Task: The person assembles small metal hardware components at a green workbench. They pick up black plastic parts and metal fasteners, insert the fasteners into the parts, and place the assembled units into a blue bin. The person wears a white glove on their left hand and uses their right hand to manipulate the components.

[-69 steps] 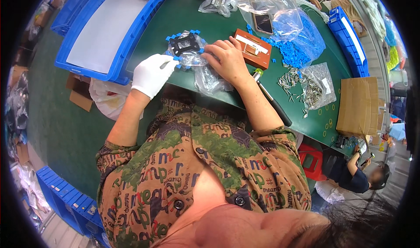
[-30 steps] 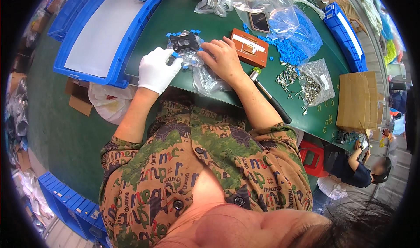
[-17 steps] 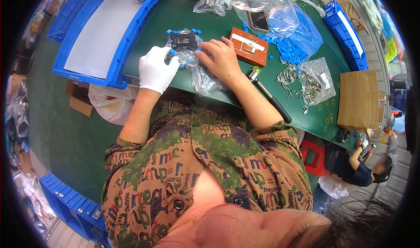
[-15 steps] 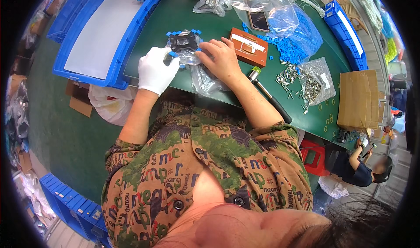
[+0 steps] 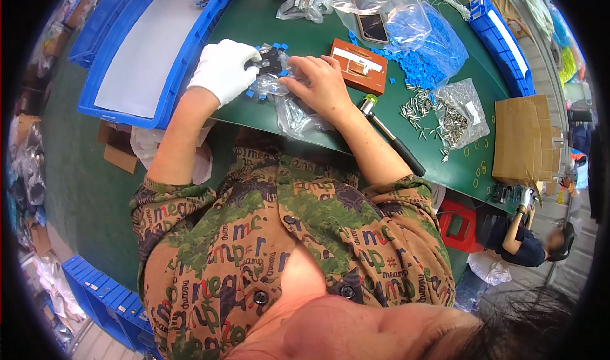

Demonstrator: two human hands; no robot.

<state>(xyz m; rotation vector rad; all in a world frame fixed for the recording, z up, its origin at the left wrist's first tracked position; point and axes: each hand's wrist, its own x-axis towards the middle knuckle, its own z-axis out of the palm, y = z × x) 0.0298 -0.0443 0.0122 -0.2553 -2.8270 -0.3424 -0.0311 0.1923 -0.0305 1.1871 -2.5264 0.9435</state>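
A black flat plastic part (image 5: 272, 60) lies over clear plastic film near the table's front edge, with small blue pieces (image 5: 284, 46) around its edges. My left hand (image 5: 225, 71), in a white glove, is closed at the part's left side; its fingertips are partly hidden. On the right side, my bare right hand (image 5: 323, 88) grips the part's edge between thumb and fingers. A crumpled clear bag (image 5: 297, 115) lies below the part, under my right wrist. Close to my right forearm rests a hammer (image 5: 395, 136) with a black handle and a greenish head end.
Beyond my right hand sit a brown box (image 5: 359, 74), a phone (image 5: 373, 27) and a heap of blue pieces (image 5: 422, 71). Metal pins (image 5: 451, 122) spill from a bag. A blue tray (image 5: 168, 93) stands left, a cardboard box (image 5: 522, 138) right. Another person (image 5: 518, 239) works at far right.
My left hand has moved up and left around the black part, its forearm swinging outward. The black part has turned and shifted slightly right. My right hand has barely moved.
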